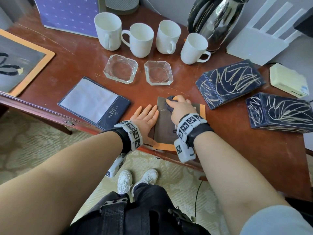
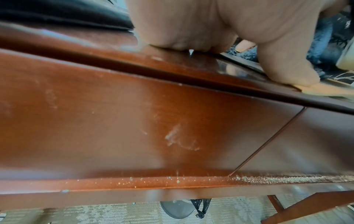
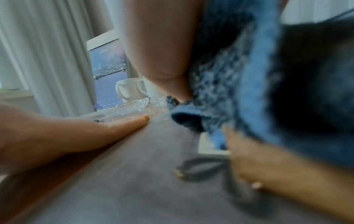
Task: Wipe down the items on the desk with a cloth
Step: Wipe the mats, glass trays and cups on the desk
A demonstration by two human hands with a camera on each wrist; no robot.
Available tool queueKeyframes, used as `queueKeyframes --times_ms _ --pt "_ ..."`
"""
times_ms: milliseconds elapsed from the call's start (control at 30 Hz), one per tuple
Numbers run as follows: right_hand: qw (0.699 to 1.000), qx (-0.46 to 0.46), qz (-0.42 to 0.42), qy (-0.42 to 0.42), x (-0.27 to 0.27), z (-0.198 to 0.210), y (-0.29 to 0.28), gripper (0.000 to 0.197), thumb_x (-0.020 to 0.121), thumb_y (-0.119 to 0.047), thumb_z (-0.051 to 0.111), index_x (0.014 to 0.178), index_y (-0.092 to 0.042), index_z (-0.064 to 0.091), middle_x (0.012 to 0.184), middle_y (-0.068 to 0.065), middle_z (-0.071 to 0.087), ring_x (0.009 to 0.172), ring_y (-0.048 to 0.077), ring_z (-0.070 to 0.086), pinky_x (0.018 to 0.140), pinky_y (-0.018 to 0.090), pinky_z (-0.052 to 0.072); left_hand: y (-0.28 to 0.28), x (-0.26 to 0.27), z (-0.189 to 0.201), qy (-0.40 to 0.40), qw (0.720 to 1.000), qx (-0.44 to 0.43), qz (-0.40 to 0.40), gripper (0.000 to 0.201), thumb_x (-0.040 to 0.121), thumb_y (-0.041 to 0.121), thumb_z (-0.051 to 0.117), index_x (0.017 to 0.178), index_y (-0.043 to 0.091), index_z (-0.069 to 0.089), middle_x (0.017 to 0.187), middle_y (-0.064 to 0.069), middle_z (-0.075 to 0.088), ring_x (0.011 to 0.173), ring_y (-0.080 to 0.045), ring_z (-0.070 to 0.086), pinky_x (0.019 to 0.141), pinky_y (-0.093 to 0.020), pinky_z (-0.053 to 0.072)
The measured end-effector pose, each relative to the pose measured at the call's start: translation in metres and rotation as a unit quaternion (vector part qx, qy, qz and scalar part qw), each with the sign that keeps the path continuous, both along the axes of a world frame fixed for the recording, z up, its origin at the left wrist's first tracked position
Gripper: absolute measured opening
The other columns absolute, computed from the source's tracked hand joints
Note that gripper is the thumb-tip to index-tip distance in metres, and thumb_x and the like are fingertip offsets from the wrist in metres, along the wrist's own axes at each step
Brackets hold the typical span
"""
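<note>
Right hand grips bunched blue knitted cloth on brown orange-edged folder; flat, open left hand steadies it. Risk: folder overhangs the desk edge, may slide off.

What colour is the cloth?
Blue, dark and lighter mixed; the cloth shows best in the right wrist view.

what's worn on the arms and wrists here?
Forearms are bare. Each wrist carries a black strap with a band of white blocks printed with black square fiducial markers: left wrist band, right wrist band. A grey-blue sleeve edge shows on the right upper arm.
</note>
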State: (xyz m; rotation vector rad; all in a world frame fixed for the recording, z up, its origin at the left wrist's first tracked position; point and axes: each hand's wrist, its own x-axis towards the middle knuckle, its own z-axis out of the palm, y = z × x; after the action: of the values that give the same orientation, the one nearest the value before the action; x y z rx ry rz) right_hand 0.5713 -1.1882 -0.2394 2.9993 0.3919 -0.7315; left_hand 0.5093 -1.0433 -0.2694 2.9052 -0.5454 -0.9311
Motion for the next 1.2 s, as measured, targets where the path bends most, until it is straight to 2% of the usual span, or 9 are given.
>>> queueKeyframes --times_ms 133,267,367,467,633,733,900,1067,1200 --pt "0.998 -0.021 0.053 0.001 -0.002 0.005 0.008 0.065 0.089 -0.004 0.041 0.144 -0.035 0.024 0.138 0.004 0.027 0.119 0.029 0.033 0.090 0.035 0.042 0.000 0.000 0.003 0.007 1.000 0.001 -0.006 0.118 0.075 0.074 0.047 0.144 0.009 -0.023 0.153 -0.006 -0.027 0.141 -0.023 -0.024 0.110 -0.041 -0.019" --pt "0.997 -0.001 0.072 0.027 -0.001 0.009 -0.006 0.070 0.090 -0.002 0.044 0.144 -0.041 0.021 0.137 0.003 0.027 0.119 0.028 0.038 0.097 0.035 0.041 -0.001 0.000 0.003 0.008 1.000 0.009 -0.008 0.116 0.076 0.073 0.046 0.144 0.009 -0.023 0.153 -0.006 -0.027 0.141 -0.023 -0.024 0.111 -0.041 -0.018" --pt "1.000 0.023 0.011 0.007 0.006 -0.003 -0.023 0.062 0.092 -0.006 0.039 0.143 -0.039 0.026 0.144 -0.002 0.026 0.123 0.027 0.033 0.098 0.034 0.038 0.000 0.001 0.002 0.005 1.000 0.011 -0.013 0.113 0.078 0.073 0.044 0.145 0.011 -0.022 0.153 -0.006 -0.027 0.141 -0.024 -0.024 0.111 -0.042 -0.017" --pt "0.994 0.029 -0.106 -0.028 0.008 -0.009 -0.044 0.055 0.093 -0.009 0.038 0.142 -0.035 0.034 0.143 -0.002 0.031 0.120 0.028 0.034 0.097 0.036 0.036 0.000 0.000 0.002 0.007 1.000 0.018 -0.018 0.110 0.078 0.074 0.042 0.144 0.013 -0.023 0.153 -0.006 -0.027 0.140 -0.024 -0.025 0.111 -0.042 -0.017" --pt "0.997 0.030 -0.062 -0.025 0.000 -0.012 -0.056 0.058 0.092 -0.005 0.037 0.142 -0.035 0.033 0.143 -0.002 0.030 0.120 0.029 0.033 0.102 0.039 0.035 -0.001 0.003 0.001 0.032 0.999 0.014 -0.028 0.097 0.079 0.073 0.042 0.139 0.040 -0.027 0.148 -0.006 -0.036 0.138 -0.025 -0.030 0.111 -0.045 -0.017" --pt "0.998 0.030 -0.056 -0.018 -0.002 -0.011 -0.066 0.058 0.093 -0.005 0.037 0.142 -0.035 0.032 0.144 -0.002 0.029 0.123 0.030 0.031 0.103 0.038 0.035 -0.001 0.005 0.001 0.042 0.998 0.025 -0.033 0.093 0.080 0.074 0.041 0.139 0.045 -0.024 0.147 -0.005 -0.038 0.137 -0.025 -0.032 0.110 -0.046 -0.018" --pt "0.993 -0.028 -0.118 0.008 -0.016 -0.002 -0.092 0.061 0.091 -0.003 0.038 0.143 -0.033 0.029 0.143 0.000 0.026 0.122 0.027 0.031 0.097 0.035 0.041 -0.002 0.005 0.000 0.038 0.998 0.037 -0.039 0.093 0.079 0.076 0.038 0.138 0.045 -0.026 0.147 -0.005 -0.039 0.137 -0.025 -0.032 0.111 -0.047 -0.017" --pt "0.992 0.073 -0.098 0.044 -0.044 -0.009 -0.094 0.043 0.092 -0.010 0.045 0.129 -0.032 0.042 0.121 0.003 0.037 0.106 0.020 0.044 0.080 0.026 0.039 -0.002 0.004 0.000 0.033 0.998 0.043 -0.039 0.092 0.080 0.075 0.038 0.138 0.044 -0.027 0.147 -0.005 -0.038 0.138 -0.026 -0.031 0.111 -0.046 -0.017" --pt "0.993 0.086 -0.066 0.049 -0.041 -0.016 -0.095 0.040 0.092 -0.012 0.045 0.122 -0.038 0.050 0.126 -0.002 0.041 0.107 0.019 0.046 0.087 0.030 0.045 -0.002 0.003 0.004 0.040 0.998 0.041 -0.038 0.091 0.081 0.073 0.039 0.139 0.044 -0.026 0.147 -0.005 -0.038 0.138 -0.025 -0.031 0.112 -0.046 -0.016"
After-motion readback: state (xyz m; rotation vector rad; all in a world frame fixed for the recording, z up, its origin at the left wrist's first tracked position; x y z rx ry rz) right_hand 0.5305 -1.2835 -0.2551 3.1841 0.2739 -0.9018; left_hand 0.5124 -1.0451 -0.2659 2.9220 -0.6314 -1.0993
